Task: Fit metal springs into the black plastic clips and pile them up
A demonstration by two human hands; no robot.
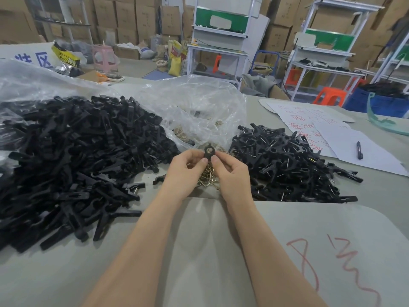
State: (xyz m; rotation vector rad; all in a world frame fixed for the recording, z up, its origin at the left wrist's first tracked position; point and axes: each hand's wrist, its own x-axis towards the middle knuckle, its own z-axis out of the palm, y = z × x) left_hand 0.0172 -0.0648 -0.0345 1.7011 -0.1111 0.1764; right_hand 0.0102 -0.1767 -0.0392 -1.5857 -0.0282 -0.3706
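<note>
- We held one black plastic clip [208,151] just above the spring heap [208,177], with its round ring end pointing up; we could not tell whether a spring sat in it.
- Our left hand [188,171] pinched the clip's left side between thumb and forefinger. Our right hand [230,173] pinched its right side the same way. The other fingers were curled loosely and both forearms were stretched forward.
- The spring heap was a tangle of thin, brass-coloured bent wire at the mouth of a crinkled clear plastic bag [199,107] behind it.
- Left of the spring heap lay a broad mound of matte black clip pieces [77,151], long and flat.
- Right of the spring heap sat a smaller clip pile [287,165] with silvery wire showing.
- Everything rested on a dull grey table [199,251]. Farther right of the spring heap lay white sheets [345,138] with red writing and a black pen [359,150].
</note>
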